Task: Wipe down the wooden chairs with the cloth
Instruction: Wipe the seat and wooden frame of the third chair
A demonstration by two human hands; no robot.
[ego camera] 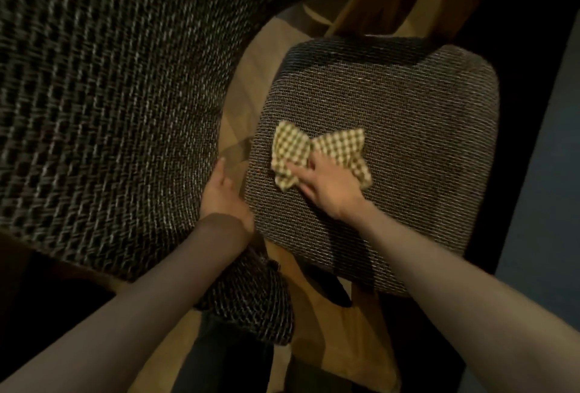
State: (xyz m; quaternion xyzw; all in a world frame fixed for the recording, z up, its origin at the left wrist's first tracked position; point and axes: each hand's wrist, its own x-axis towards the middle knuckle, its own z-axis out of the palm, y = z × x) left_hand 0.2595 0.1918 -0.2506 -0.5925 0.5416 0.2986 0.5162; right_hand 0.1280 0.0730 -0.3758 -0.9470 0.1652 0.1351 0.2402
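Pressing down flat, the right hand (332,187) has its fingers spread over the crumpled yellow-and-white checked cloth (343,145), which lies near the middle of the rounded-square seat cushion (408,104), a coarse dark weave. Left hand (222,195) is open, fingers straight, against the curved edge of a second, larger woven chair panel (94,94). Pale wooden floor (251,60) shows between the hands.
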